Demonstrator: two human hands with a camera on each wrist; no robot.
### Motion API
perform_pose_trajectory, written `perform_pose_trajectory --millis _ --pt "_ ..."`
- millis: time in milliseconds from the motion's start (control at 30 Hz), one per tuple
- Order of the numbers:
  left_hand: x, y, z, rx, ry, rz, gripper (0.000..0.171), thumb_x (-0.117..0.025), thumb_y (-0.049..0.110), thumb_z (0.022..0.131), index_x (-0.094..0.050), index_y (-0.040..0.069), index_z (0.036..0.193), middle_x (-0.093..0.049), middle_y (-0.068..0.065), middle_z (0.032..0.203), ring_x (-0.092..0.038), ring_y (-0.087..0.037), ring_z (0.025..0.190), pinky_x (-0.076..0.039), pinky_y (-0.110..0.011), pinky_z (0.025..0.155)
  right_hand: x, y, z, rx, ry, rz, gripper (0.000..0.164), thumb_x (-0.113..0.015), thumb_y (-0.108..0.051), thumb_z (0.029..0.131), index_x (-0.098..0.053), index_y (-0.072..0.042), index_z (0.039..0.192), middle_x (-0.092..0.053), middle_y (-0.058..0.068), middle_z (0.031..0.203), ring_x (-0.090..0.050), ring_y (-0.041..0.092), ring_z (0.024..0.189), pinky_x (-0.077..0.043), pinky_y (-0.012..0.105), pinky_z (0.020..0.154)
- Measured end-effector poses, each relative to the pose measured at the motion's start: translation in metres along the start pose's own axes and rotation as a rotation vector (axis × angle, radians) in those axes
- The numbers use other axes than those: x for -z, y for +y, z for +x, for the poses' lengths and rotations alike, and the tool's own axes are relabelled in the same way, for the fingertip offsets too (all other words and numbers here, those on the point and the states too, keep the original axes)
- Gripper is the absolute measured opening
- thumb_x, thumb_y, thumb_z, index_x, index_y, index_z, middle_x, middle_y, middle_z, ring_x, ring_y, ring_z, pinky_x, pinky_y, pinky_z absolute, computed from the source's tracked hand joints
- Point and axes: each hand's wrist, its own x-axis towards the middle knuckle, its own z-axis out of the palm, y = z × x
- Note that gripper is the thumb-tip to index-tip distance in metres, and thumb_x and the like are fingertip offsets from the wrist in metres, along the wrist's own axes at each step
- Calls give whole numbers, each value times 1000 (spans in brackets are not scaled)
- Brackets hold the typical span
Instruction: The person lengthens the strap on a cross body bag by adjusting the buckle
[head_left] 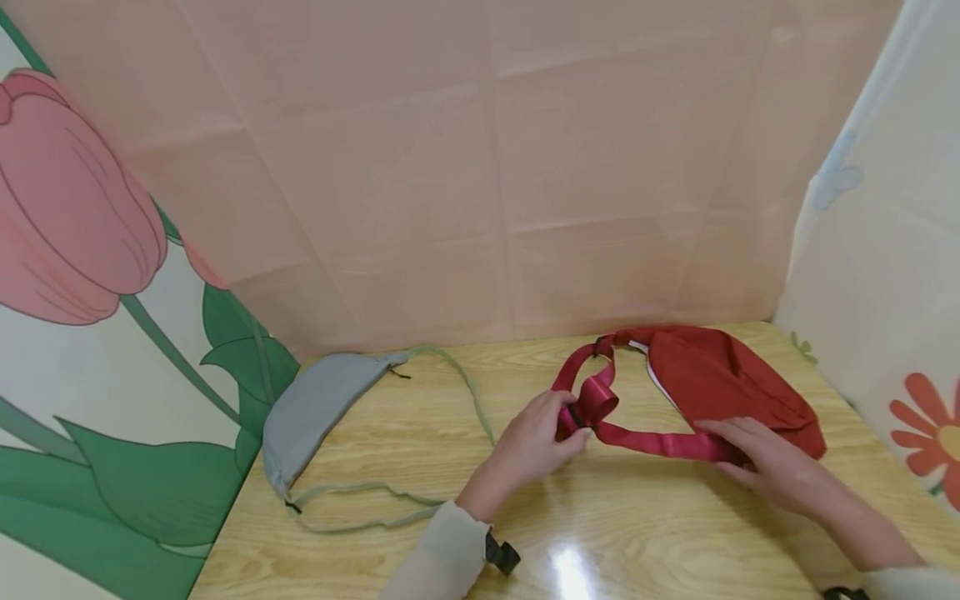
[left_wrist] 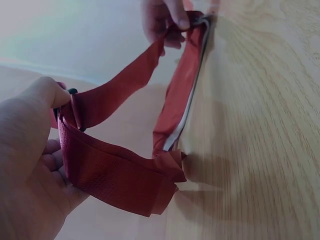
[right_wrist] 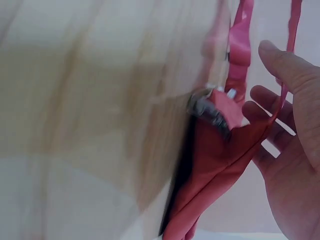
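A red waist bag point(head_left: 735, 375) lies at the right of the table, its dark-pink strap point(head_left: 660, 442) raised in a loop. With thumb and fingers, my left hand point(head_left: 536, 437) pinches the strap at a small dark slider point(left_wrist: 77, 112), where the webbing doubles over in a loose fold. My right hand point(head_left: 780, 467) holds the other stretch of strap, close to the bag's near end. The right wrist view shows that strap running between the thumb and curled fingers point(right_wrist: 265, 97). A white edge point(left_wrist: 185, 115) runs along the bag's side.
A grey waist bag point(head_left: 322, 408) lies on the left of the wooden table point(head_left: 600, 517), with its pale green strap point(head_left: 367, 525) looped toward my left forearm. A pinkish sheet point(head_left: 495, 167) hangs behind the table. Flower-printed panels stand at both sides.
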Motion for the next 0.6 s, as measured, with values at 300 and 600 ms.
perform_pose_trajectory --millis 300,600 --pt "0 1 1 -17 7 0 52 -64 44 98 -53 13 138 -59 5 124 -54 -6 103 -50 -21 87 -4 -20 15 49 18 66 62 -94 -14 66 -69 -13 123 -66 -6 109 -59 11 97 -38 5 87" --pt "0 2 1 -20 1 -12 51 -65 42 98 -52 14 138 -59 6 122 -54 -4 101 -50 -20 86 -5 -38 28 34 -22 89 52 -90 -26 74 -71 -16 121 -62 -15 103 -54 4 91 -44 14 78"
